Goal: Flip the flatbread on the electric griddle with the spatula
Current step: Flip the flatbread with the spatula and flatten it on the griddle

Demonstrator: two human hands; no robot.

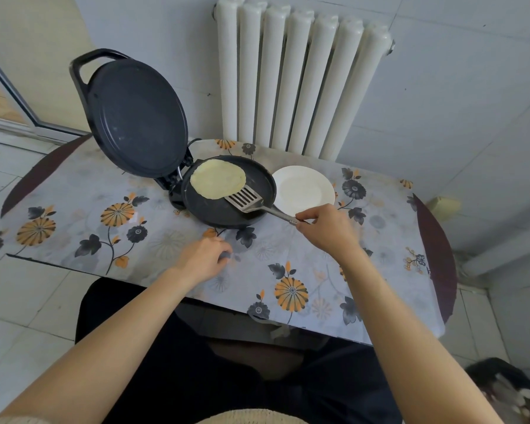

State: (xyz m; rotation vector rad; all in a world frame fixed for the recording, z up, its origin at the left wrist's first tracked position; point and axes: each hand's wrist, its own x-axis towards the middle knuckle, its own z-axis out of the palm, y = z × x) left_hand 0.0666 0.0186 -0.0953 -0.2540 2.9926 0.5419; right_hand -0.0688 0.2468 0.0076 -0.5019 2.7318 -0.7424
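A pale yellow flatbread [218, 179] lies flat on the far left part of the black electric griddle [224, 214], whose lid [135, 117] stands open at the back left. A slotted metal spatula [244, 198] rests in the pan, its blade edge touching the flatbread's near right rim. My right hand [325, 228] pinches the end of the spatula's handle. Loosely curled, my left hand [205, 258] rests on the tablecloth in front of the griddle and holds nothing.
A white plate [303, 188] sits right beside the griddle on the flowered tablecloth [104, 215]. A white radiator [297, 78] stands against the wall behind the table. The table's front edge lies near my lap.
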